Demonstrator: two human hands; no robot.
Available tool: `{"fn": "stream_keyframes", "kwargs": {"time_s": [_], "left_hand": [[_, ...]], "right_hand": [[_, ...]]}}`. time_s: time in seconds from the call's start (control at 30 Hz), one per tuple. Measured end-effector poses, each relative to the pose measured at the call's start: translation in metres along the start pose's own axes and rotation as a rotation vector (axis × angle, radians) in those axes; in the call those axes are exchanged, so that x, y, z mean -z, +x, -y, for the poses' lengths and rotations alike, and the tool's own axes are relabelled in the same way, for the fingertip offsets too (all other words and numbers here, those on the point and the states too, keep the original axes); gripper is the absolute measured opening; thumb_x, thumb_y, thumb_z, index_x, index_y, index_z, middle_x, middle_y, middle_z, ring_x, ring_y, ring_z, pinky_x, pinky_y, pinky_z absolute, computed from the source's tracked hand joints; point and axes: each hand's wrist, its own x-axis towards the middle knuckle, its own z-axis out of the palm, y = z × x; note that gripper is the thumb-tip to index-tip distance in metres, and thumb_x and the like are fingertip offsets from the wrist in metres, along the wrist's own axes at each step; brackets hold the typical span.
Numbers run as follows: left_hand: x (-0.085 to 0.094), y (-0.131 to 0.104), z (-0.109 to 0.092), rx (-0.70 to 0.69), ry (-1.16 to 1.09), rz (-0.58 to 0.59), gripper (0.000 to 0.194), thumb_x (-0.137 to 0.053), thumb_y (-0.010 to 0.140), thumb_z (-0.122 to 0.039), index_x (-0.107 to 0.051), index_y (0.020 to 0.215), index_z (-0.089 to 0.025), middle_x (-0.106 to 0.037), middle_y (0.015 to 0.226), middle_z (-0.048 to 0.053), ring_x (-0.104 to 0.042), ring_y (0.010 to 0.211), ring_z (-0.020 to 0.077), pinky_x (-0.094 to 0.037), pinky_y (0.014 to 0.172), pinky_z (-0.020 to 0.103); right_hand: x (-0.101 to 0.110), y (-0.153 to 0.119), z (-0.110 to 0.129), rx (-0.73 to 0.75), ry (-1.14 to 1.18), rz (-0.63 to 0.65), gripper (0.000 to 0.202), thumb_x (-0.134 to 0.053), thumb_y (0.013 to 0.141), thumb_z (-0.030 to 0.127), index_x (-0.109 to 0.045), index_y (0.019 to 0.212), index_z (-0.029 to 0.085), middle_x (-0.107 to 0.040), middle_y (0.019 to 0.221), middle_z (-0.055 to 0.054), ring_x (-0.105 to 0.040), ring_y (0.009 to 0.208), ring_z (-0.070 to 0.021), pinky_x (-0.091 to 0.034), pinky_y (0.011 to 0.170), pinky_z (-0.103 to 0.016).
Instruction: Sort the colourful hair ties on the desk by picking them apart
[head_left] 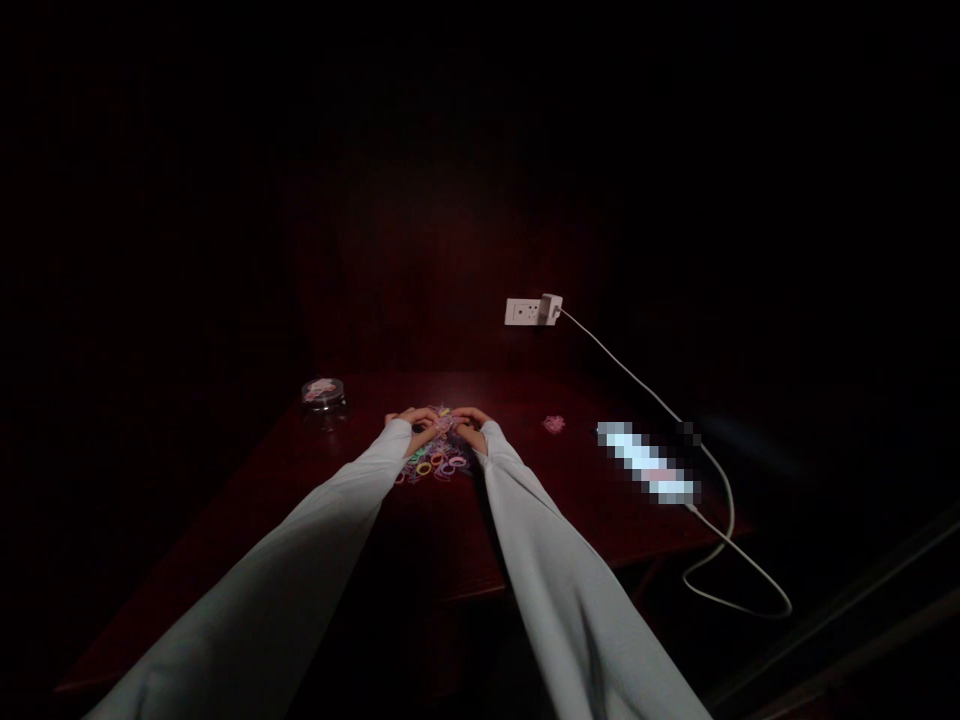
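Observation:
A loose pile of small, multicoloured elastic hair ties [437, 466] lies on the dark red table, with yellow, green, pink and purple loops among them. At the pile's far side, my left hand [417, 420] has its fingers curled inward and its thumb bent. Facing it closely, my right hand [472, 428] is curled the same way. Between the fingertips of both hands are a few pinkish hair ties [447, 423]. Dim light hides exactly how many loops the fingers grip.
On the left stands a clear jar [324, 405] with a lid. A small pink clump of bands [554, 424] lies to the right. Beyond it, a lit, pixelated phone [649, 462] trails a white cable [731, 500] past the table edge to a charger [551, 308] in the wall socket [520, 312].

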Motion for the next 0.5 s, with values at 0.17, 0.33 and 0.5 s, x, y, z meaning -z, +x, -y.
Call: {"fn": "stream_keyframes", "kwargs": {"time_s": [0.17,0.33,0.5], "left_hand": [[0.0003,0.0008,-0.0013,0.019,0.114,-0.013,0.017,-0.076,0.080,-0.041,-0.076,0.085,-0.024,-0.079,0.084,0.001,-0.073,0.092,0.0255,-0.040,0.105,0.044],[-0.0004,0.0005,-0.0010,0.043,0.204,-0.028,0.014,-0.076,0.078,-0.036,-0.079,0.086,-0.025,-0.079,0.086,0.002,-0.071,0.097,0.0274,-0.034,0.107,0.046],[0.0002,0.0009,-0.0007,0.036,0.264,0.002,0.014,-0.073,0.081,-0.036,-0.081,0.087,-0.026,-0.080,0.091,0.003,-0.068,0.102,0.0287,-0.034,0.106,0.047]], "right_hand": [[-0.0015,0.0027,-0.0006,0.010,0.018,-0.075,0.013,-0.068,0.066,0.034,-0.067,0.072,0.023,-0.067,0.066,0.002,-0.054,0.063,-0.0141,-0.045,0.064,-0.027],[-0.0010,0.0051,-0.0038,0.049,-0.026,-0.098,0.018,-0.068,0.069,0.041,-0.067,0.069,0.023,-0.065,0.064,0.000,-0.055,0.066,-0.0160,-0.046,0.067,-0.028],[0.0063,-0.0008,-0.0044,0.086,-0.151,-0.044,0.025,-0.071,0.073,0.047,-0.072,0.077,0.023,-0.067,0.069,0.001,-0.058,0.073,-0.0175,-0.049,0.079,-0.031]]}}
